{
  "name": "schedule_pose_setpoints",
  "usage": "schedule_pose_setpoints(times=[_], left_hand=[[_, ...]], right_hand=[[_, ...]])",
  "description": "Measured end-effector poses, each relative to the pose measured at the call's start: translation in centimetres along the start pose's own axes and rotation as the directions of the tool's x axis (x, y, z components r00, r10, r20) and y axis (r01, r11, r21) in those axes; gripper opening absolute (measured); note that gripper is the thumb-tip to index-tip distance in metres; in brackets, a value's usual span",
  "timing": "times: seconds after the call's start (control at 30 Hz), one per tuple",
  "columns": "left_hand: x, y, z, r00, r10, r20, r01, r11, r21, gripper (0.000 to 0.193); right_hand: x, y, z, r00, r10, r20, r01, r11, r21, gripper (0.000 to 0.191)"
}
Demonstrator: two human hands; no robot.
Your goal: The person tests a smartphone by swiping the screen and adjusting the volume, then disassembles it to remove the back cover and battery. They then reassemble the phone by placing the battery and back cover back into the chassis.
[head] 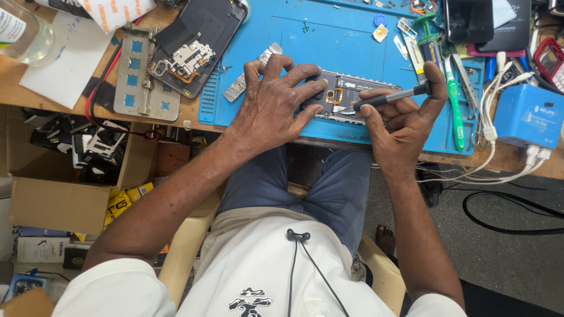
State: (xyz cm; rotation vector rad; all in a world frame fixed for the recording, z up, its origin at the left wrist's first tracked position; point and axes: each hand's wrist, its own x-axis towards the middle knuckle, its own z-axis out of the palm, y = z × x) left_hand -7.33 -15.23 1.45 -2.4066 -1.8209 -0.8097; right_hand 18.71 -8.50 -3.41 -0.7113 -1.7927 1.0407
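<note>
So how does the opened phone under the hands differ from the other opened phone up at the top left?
The phone under the hands lies on the blue mat, while the second phone lies mostly on the wooden bench. The first is pinned by the left hand and worked with a screwdriver in the right hand; the second lies untouched. Both are open-backed, showing their insides.

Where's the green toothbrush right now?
In the head view, the green toothbrush lies on the right side of the blue mat, just right of the right hand holding the screwdriver.
</note>
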Motion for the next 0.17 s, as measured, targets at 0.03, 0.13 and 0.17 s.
schedule_pose_setpoints(times=[0.03,0.13,0.17], left_hand=[[0.05,0.08,0.07,1.0,0.001,-0.002,-0.001,1.0,0.0,0.041],[-0.02,-0.04,0.0,1.0,0.003,0.002,-0.003,1.0,0.007,0.041],[-0.02,0.03,0.04,1.0,0.003,0.005,-0.003,1.0,0.01,0.041]], right_hand=[[0.01,0.01,0.0,1.0,0.002,-0.002,-0.002,1.0,-0.009,0.089],[0.11,-0.07,0.08,1.0,0.013,0.001,-0.013,1.0,0.022,0.089],[0.07,-0.06,0.03,1.0,0.026,-0.001,-0.026,0.999,0.043,0.089]])
